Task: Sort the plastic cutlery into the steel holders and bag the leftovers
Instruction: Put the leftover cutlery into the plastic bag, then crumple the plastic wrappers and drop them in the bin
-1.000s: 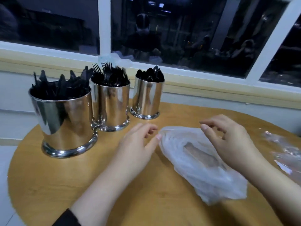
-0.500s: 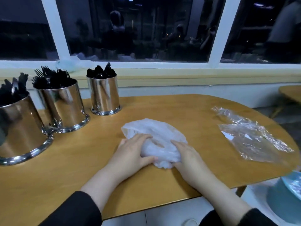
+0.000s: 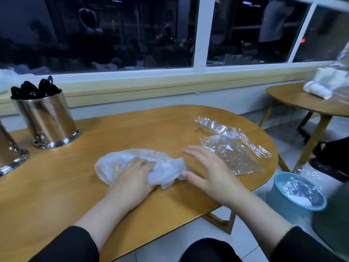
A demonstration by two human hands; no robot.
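My left hand [image 3: 132,178] presses the white bag [image 3: 162,167] flat, right hand [image 3: 209,171] splayed free (contents probably cutlery); the slippery bundle could spring open.

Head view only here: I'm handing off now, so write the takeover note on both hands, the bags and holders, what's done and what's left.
Left hand: pressing flat on the white bag, fingers fairly straight, holding it down on the table.
Right hand: open, fingers spread, thumb at the bag's right end, next to the clear wrapper.
Holders: one full of black cutlery at far left; the edge of a second shows at the frame edge.
Done: no loose cutlery on the table in view.
Left: finish and close the white bag; the clear wrapper probably goes in the blue bin on the floor.
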